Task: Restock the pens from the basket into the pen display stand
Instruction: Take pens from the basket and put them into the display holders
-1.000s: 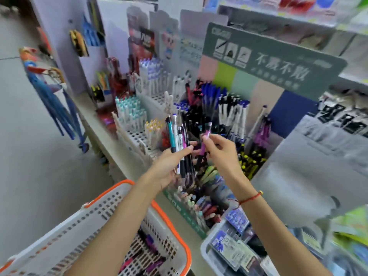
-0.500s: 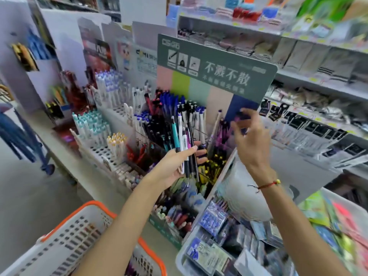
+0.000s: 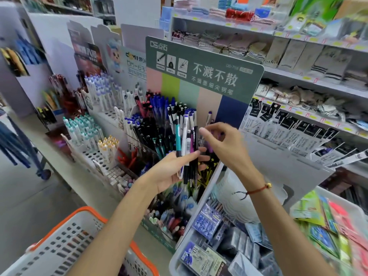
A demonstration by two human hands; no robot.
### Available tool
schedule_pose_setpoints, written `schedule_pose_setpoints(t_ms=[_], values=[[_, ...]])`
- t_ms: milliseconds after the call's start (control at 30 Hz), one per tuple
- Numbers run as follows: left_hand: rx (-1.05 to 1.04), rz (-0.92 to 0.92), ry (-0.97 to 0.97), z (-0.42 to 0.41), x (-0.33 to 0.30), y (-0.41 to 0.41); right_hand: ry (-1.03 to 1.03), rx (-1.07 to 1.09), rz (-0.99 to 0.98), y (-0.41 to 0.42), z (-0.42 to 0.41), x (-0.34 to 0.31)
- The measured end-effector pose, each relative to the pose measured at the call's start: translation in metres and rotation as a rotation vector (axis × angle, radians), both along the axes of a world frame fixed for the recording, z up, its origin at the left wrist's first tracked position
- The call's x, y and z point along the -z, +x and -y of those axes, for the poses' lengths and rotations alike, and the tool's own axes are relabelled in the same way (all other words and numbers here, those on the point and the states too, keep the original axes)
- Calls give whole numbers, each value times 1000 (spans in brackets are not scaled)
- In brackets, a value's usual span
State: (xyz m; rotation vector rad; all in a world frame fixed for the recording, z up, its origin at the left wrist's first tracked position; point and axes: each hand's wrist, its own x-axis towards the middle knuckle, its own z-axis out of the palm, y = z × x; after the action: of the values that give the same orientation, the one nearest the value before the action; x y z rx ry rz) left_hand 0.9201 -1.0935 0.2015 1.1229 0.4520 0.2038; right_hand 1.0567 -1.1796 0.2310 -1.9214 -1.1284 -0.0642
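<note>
Meanwhile, at frame centre, the left hand [image 3: 169,172] gripped a bundle of pens [image 3: 187,148] before the pen display stand [image 3: 199,80], the right hand [image 3: 225,144] reaching over, fingers curled, seemingly to pick one for slotting; the basket [image 3: 65,240] sat lower left.

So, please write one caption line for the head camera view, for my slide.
Left hand grips a bunch of pens before the pen display stand; right hand reaches to the bunch, basket below.
</note>
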Motion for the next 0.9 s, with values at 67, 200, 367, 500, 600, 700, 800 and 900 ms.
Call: schedule_pose_setpoints(t_ms=[67,200,367,500,600,700,800,900], values=[[45,-48,41,0,-3,0,-144,-52,-75,-3,-2,-3],[118,-4,57,2,-7,-3,-239,-197,-492,3,1,-9],[204,-21,42,-1,-4,-6,-188,-287,-795,18,11,-16],[204,-34,52,-7,0,-11,239,-51,-739,25,12,-24],[112,-16,9,-9,2,-11,515,181,-410,29,15,-27],[15,-4,-53,-11,2,-8,366,173,-64,25,11,-18],[-30,-6,-82,-9,-1,-4,182,138,102,19,4,-2],[-51,-5,-105,-8,-3,-1,66,173,283,19,0,9]])
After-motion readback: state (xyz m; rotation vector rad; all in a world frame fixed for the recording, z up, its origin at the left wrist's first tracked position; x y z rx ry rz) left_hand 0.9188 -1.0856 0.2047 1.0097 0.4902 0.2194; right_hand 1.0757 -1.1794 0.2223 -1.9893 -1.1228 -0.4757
